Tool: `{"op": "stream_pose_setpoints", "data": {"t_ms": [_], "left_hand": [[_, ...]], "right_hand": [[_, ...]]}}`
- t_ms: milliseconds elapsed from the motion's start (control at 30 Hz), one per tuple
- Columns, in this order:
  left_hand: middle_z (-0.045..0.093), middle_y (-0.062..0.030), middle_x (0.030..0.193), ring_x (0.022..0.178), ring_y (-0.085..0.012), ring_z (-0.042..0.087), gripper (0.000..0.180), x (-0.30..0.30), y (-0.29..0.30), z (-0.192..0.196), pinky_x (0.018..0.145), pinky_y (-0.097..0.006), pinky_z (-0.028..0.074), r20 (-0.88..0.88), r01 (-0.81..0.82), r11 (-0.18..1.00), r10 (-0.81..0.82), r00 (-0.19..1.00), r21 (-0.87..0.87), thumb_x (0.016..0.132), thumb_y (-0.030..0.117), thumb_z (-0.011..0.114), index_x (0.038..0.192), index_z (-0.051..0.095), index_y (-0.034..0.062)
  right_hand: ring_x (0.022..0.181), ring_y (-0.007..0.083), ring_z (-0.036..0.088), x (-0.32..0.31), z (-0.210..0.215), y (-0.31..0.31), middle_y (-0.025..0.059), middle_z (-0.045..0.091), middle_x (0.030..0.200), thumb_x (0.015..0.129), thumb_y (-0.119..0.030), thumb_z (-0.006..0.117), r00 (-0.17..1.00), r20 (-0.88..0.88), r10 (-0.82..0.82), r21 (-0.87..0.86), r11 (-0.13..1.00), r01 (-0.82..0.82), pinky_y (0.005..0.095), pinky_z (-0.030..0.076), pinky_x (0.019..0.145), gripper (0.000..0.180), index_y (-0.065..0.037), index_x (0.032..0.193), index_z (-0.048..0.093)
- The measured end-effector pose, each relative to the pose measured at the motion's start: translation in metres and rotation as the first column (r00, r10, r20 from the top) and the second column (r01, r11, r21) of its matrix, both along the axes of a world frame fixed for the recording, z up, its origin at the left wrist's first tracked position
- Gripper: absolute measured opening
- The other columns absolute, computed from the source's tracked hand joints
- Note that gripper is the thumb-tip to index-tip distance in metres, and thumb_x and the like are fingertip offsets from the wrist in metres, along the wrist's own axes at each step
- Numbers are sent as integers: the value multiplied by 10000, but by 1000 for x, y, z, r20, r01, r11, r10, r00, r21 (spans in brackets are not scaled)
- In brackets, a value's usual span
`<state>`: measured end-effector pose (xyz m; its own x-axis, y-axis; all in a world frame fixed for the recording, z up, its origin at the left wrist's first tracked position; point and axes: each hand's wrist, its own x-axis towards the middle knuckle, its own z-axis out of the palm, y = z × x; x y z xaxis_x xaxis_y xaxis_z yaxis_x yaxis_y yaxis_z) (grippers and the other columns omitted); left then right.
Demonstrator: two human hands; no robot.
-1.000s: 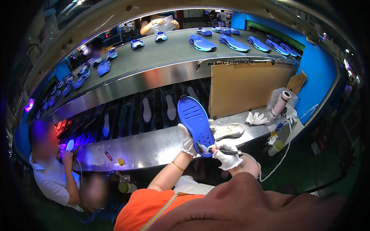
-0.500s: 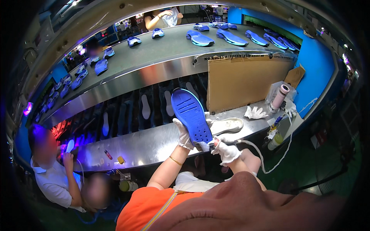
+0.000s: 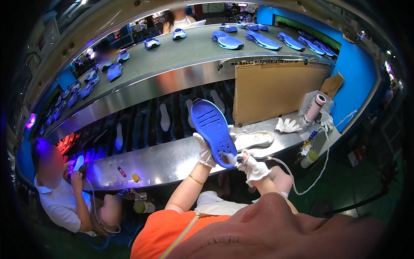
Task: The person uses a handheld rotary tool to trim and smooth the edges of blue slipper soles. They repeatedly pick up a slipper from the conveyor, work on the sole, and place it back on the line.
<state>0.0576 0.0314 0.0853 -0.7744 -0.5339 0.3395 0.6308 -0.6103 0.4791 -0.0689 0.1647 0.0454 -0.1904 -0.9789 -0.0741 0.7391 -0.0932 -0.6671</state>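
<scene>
Sole work carries on: the blue shoe sole (image 3: 212,129) has tipped more upright over the steel bench (image 3: 172,159), left hand (image 3: 204,150) clasping its edge, right hand (image 3: 253,167) closed around a hose-fed tool at the heel.

The scene is lit brightly from overhead, and soft glare is thrown along the steel bench (image 3: 172,159) just beyond the left hand (image 3: 205,149). A violet glow is cast far to that hand's left. Straight edges are bent strongly toward the rim, where the picture is darkened to black. Below the right hand (image 3: 254,168), a near surface is rendered out of focus.
</scene>
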Motion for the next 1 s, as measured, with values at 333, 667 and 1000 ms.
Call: {"op": "stream_pose_setpoints", "data": {"t_ms": [333, 667, 1000], "left_hand": [[521, -161, 1225, 1042, -324, 558, 1117, 7, -7, -20, 946, -457, 438, 79, -100, 993, 95, 992, 56, 555, 846, 479, 1302, 395, 18], [500, -203, 1250, 1047, -337, 573, 1171, 7, -18, 2, 890, -443, 492, 262, -120, 959, 189, 946, -257, 525, 864, 452, 1333, 354, 23], [566, -198, 1154, 971, -296, 621, 1093, -8, -23, 22, 827, -405, 536, 443, 63, 936, 104, 891, -347, 576, 837, 428, 1282, 423, 2]], "right_hand": [[792, 122, 579, 4, 10, 8, 41, 614, 856, 813, -143, 650, 775, -631, -33, -22, 999, 25, 271, 463, 745, 172, -29, 936, 611], [760, 132, 604, 0, 26, 8, 52, 614, 811, 792, -11, 635, 917, -396, 45, -19, 998, -57, 248, 490, 694, 103, -20, 888, 600], [780, 133, 589, -19, 38, -1, 54, 594, 832, 761, -18, 618, 785, -617, -50, -150, 987, -56, 249, 487, 714, 60, -33, 812, 588]]}}
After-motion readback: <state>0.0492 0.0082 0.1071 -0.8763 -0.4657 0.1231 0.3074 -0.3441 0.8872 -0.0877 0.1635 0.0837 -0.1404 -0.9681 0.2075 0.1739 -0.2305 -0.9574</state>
